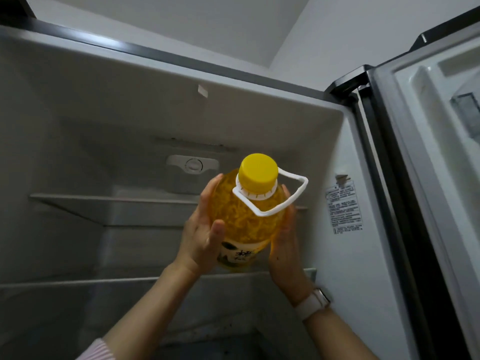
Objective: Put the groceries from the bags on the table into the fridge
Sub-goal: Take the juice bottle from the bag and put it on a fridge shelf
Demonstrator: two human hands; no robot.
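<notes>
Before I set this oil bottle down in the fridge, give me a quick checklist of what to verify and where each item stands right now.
1. Grip: left hand and right hand both curl around the sides of the oil bottle: ok.
2. Yellow cap on the neck: ok; whether it is tight, cannot tell.
3. White carry handle hangs free to the right, nothing hooked in it: ok.
4. Fridge door open, out of the way: ok.
5. Upper shelf looks bare where visible: ok.
6. Headroom for the bottle standing upright on that shelf: cannot tell.
</notes>
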